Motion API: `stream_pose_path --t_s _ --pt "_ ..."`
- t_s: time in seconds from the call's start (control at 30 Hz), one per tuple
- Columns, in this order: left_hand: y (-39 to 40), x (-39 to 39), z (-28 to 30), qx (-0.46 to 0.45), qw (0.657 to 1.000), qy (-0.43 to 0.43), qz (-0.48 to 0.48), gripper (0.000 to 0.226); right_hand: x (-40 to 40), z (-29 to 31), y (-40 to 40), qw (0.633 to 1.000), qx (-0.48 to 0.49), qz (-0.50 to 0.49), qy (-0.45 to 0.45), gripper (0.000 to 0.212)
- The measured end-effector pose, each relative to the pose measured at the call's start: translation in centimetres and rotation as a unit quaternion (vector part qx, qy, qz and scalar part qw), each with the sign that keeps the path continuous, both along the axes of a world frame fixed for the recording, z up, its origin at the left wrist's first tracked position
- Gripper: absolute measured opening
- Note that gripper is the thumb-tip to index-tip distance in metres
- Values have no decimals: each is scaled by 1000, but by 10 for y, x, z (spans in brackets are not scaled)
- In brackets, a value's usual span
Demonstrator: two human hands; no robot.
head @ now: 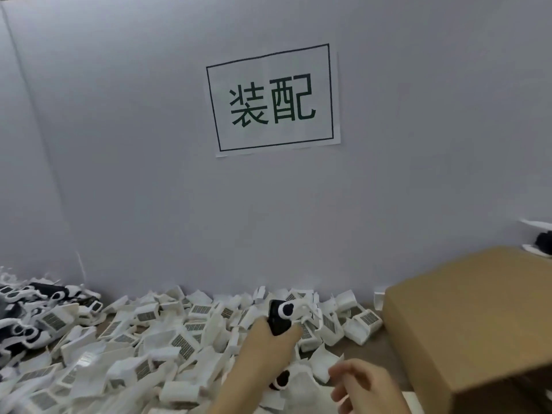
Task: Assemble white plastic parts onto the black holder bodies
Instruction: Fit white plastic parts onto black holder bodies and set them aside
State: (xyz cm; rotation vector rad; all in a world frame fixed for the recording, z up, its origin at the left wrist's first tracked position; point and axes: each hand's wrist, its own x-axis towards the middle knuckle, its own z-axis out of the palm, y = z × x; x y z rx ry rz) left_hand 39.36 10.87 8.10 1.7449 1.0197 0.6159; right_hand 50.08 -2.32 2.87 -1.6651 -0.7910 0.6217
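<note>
Now: left hand grips black holder above the bench's middle | right hand loosely curled, empty | holder looks light, hard, smooth; hold its body, not the thin white clip.

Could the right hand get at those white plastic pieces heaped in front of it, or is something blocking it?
Probably yes. The right hand hovers with loosely curled fingers, holding nothing, right beside the white parts pile. The cardboard box sits off to its right, not between.
</note>
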Motion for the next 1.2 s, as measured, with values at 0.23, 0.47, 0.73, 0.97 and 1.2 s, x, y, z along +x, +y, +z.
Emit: stream_pose_path --t_s 0.23,0.47,0.73,0.97,1.2 --pt "16 5 -19 -17 994 -45 -97 17 5 -5 15 998 -19 -52 20 31" --pt "15 8 -27 70 988 -62 -123 14 12 -12 16 996 4 -88 1 30" --pt "-4 14 -11 243 959 57 -136 35 13 0 13 976 91 -161 -115 48" --pt "-24 25 13 385 914 118 -54 32 20 18 -4 937 124 -78 -317 81" --pt "-38 35 -6 456 842 238 -162 42 30 6 -1 954 2 66 -292 73"
